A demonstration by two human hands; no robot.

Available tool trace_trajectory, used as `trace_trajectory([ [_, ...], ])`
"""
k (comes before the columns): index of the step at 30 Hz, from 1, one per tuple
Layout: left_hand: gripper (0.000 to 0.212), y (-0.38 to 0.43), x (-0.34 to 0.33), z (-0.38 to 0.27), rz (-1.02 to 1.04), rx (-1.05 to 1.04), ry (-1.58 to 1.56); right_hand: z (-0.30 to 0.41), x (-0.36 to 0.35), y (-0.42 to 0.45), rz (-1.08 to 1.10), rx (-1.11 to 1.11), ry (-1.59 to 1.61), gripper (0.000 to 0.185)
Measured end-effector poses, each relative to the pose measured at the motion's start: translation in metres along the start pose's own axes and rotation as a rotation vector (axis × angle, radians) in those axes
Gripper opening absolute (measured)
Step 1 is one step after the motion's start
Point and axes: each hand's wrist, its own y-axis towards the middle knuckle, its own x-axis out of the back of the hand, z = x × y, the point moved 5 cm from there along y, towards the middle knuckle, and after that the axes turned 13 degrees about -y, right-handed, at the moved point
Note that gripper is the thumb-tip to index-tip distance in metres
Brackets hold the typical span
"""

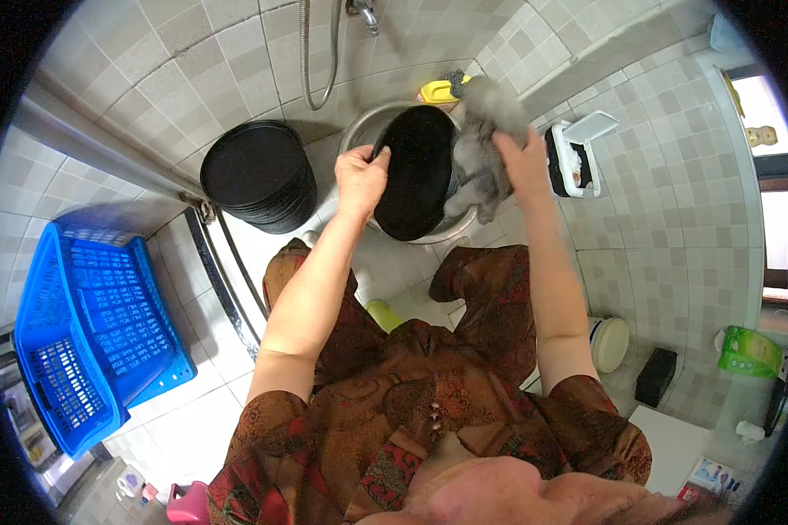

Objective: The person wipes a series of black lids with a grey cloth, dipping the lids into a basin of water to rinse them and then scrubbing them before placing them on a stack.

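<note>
My left hand [362, 178] grips the left edge of a black oval tray [415, 174], which is tilted over a round metal basin [362, 128]. On the tray's right, my right hand [520, 161] holds a bunched grey cloth [482, 154], blurred at its upper part. The cloth hangs over the basin's right side. What lies in the basin is mostly hidden by the tray and cloth. Left of the basin, a tall stack of similar black trays [259, 174] stands on the floor.
Two blue plastic baskets [115, 315] lie at the left. A yellow bottle [438, 91] stands behind the basin, beneath a metal tap [368, 16] and hose [305, 59]. To the right are an open-lidded bin [590, 187], a white tub [611, 344] and a black block [656, 376].
</note>
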Motion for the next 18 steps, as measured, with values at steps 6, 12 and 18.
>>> trace_trajectory([
  [6, 0.022, -0.02, -0.021, -0.012, 0.078, -0.466, 0.514, 0.116, -0.029, 0.0, 0.404, 0.621, -0.726, 0.051],
  [12, 0.021, -0.027, -0.017, -0.026, 0.113, -0.314, 0.223, 0.079, -0.084, 0.019, 0.816, 0.481, -0.623, 0.063],
  [18, 0.025, -0.022, -0.006, -0.025, -0.017, 0.042, -0.052, 0.008, -0.049, 0.058, 0.379, 0.292, -0.562, 0.06],
])
